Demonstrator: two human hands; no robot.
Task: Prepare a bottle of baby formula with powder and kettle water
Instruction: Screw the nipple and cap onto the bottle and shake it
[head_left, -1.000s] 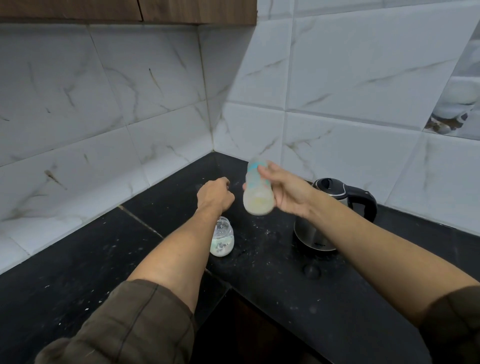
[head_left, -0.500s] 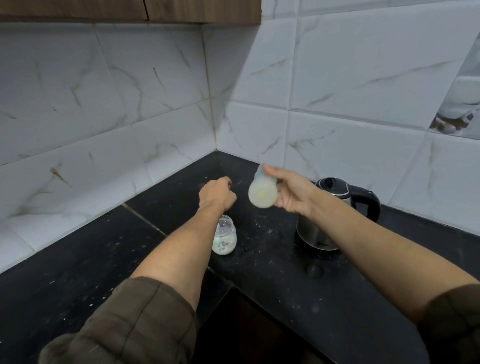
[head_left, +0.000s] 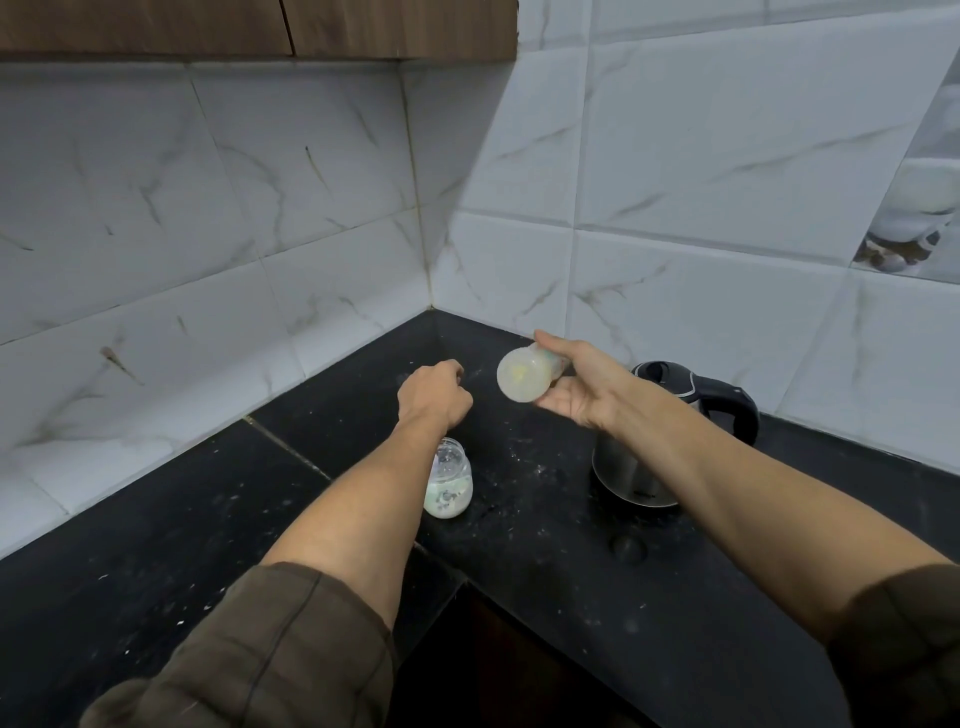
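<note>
Two hands in view. I see the right hand (head_left: 582, 387) curled round a milky translucent plastic baby bottle (head_left: 524, 374), tilted, base toward me, above the black stone countertop (head_left: 519, 597). The left hand (head_left: 431, 397) is fisted, with nothing visible in it. A small clear bottle of white powder (head_left: 449, 486) stands beside the left forearm. A steel kettle with black handle (head_left: 696, 395) stands behind the right wrist.

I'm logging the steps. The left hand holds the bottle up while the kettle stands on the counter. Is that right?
Not quite. The head view shows the right hand holding the bottle up; the left hand is a fist over the counter. The kettle does stand on the counter.
</note>
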